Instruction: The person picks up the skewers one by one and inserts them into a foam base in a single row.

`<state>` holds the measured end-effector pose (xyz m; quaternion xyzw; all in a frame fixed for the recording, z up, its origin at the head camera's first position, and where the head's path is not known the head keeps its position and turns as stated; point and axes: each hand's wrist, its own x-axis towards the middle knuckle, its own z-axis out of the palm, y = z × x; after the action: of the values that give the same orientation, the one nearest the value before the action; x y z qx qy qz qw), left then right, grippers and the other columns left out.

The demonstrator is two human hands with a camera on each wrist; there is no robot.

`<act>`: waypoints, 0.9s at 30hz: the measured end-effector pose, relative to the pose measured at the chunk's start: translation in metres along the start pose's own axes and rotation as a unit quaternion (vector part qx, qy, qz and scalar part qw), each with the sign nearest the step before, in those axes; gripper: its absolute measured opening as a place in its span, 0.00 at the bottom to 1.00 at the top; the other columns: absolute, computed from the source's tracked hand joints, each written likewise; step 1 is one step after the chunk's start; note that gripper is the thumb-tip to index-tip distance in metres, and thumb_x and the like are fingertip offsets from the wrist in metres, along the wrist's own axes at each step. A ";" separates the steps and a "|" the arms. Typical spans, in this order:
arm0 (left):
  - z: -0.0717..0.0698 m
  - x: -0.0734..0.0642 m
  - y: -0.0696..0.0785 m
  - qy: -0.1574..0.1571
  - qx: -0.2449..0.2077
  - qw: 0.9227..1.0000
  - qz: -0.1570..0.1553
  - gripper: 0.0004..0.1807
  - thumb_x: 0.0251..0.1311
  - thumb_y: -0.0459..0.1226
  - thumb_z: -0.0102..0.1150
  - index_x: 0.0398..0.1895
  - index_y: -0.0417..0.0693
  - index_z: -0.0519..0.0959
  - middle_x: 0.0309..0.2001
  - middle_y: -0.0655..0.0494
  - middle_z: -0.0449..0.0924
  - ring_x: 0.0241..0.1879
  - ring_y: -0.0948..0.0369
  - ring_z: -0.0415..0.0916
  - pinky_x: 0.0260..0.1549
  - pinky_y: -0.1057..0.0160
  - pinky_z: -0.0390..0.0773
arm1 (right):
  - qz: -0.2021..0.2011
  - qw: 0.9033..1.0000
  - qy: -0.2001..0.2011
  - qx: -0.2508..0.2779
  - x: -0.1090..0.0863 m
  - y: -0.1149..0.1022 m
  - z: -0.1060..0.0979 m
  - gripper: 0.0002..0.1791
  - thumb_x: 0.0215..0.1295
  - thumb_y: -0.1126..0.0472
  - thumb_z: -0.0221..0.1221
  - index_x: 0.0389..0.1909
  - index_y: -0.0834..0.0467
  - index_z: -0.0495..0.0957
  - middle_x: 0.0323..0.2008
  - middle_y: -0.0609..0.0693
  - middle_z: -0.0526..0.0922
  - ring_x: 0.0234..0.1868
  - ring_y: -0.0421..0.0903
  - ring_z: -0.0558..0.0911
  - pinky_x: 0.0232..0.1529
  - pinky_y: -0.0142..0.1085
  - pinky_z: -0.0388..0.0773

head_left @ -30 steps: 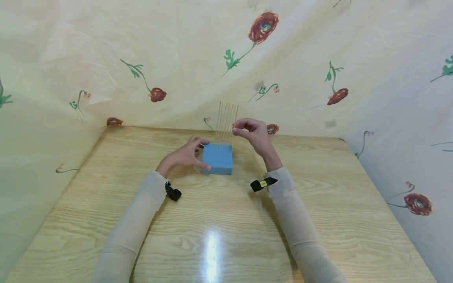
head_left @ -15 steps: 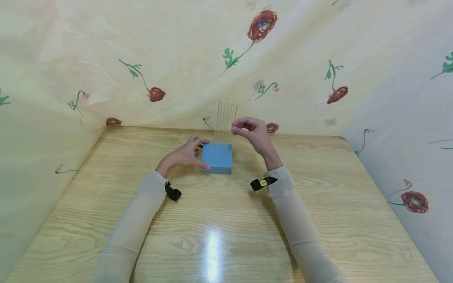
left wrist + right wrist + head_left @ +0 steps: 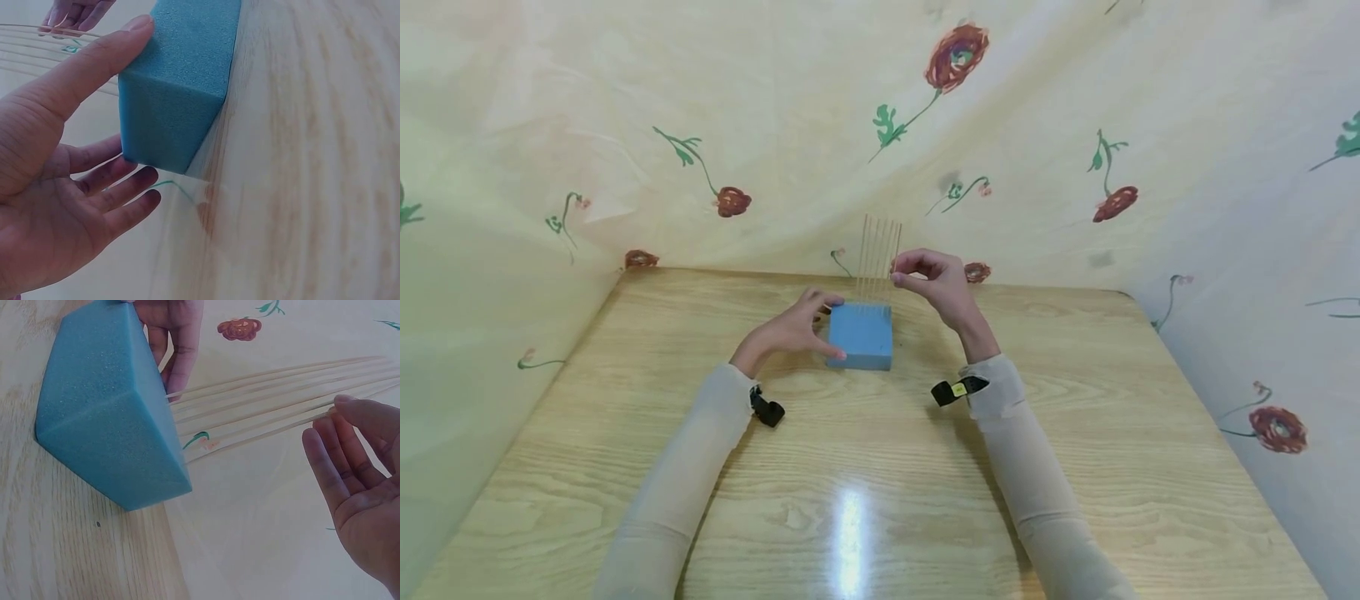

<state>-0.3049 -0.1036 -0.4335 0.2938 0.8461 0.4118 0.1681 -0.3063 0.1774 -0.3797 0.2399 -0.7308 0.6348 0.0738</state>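
Observation:
A blue foam block [image 3: 861, 335] lies on the table, with several thin wooden skewers [image 3: 862, 258] standing in a row along its far edge. My left hand [image 3: 788, 327] holds the block at its left side. In the left wrist view, its thumb lies on one face of the foam block [image 3: 181, 53] and its fingers reach round the opposite side. My right hand [image 3: 942, 286] pinches the rightmost skewer [image 3: 259, 436] between thumb and fingertips, well above the foam. That skewer's lower end meets the block's top in the right wrist view.
The wood-grain table [image 3: 850, 450] spreads out around the block. A flower-printed cloth [image 3: 820, 100] hangs behind it and along both sides. Each wrist carries a black strap-on camera, such as the right one [image 3: 944, 393]. A small dark speck [image 3: 98, 524] lies beside the block.
The rightmost skewer's top leans slightly further left than a second ago. Both hands keep nearly the same place and hold.

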 end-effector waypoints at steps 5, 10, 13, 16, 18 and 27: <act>0.000 0.000 -0.002 -0.001 0.007 1.000 0.008 0.52 0.55 0.44 0.77 0.78 0.44 0.57 0.71 0.41 0.52 0.70 0.43 0.58 0.69 0.38 0.64 | 0.006 1.000 0.003 0.000 0.000 0.000 -0.002 0.12 0.64 0.70 0.67 0.45 0.72 0.82 0.37 0.44 0.87 0.40 0.41 0.85 0.46 0.31 0.83; 0.002 0.000 -0.002 0.001 0.016 1.000 0.010 0.53 0.55 0.45 0.78 0.79 0.43 0.57 0.71 0.42 0.52 0.69 0.44 0.58 0.68 0.39 0.65 | 0.016 1.000 0.003 0.006 -0.002 0.000 -0.006 0.15 0.65 0.68 0.67 0.50 0.72 0.81 0.38 0.44 0.86 0.41 0.42 0.85 0.45 0.31 0.84; 0.003 -0.001 -0.002 -0.003 0.019 1.000 0.013 0.54 0.54 0.45 0.78 0.79 0.43 0.55 0.71 0.41 0.52 0.70 0.44 0.58 0.68 0.38 0.65 | 0.022 1.000 0.002 0.014 -0.004 0.001 -0.009 0.16 0.66 0.67 0.67 0.51 0.73 0.81 0.39 0.45 0.86 0.41 0.42 0.85 0.46 0.33 0.85; 0.004 -0.001 -0.002 -0.006 0.017 1.000 0.017 0.55 0.54 0.44 0.78 0.80 0.44 0.54 0.72 0.41 0.51 0.71 0.43 0.57 0.69 0.38 0.64 | 0.025 1.000 0.004 0.016 -0.004 0.004 -0.011 0.17 0.66 0.67 0.66 0.51 0.73 0.80 0.38 0.46 0.86 0.41 0.42 0.85 0.46 0.34 0.85; 0.004 -0.001 -0.001 -0.006 0.015 1.000 0.018 0.55 0.54 0.43 0.78 0.80 0.44 0.54 0.73 0.41 0.50 0.71 0.43 0.57 0.69 0.38 0.64 | 0.025 1.000 0.004 0.019 -0.004 0.004 -0.012 0.16 0.67 0.66 0.66 0.51 0.72 0.80 0.38 0.46 0.86 0.40 0.43 0.85 0.46 0.34 0.85; 0.002 0.001 -0.001 -0.006 0.009 1.000 0.015 0.55 0.58 0.48 0.75 0.82 0.51 0.51 0.75 0.42 0.47 0.72 0.42 0.58 0.68 0.38 0.67 | 0.017 0.999 0.019 0.030 -0.005 0.003 -0.019 0.09 0.68 0.67 0.65 0.47 0.63 0.85 0.36 0.48 0.86 0.38 0.43 0.85 0.46 0.34 0.85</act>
<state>-0.3055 -0.1022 -0.4351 0.3104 0.8444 0.4044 0.1647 -0.3072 0.1973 -0.3806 0.2169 -0.7140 0.6620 0.0698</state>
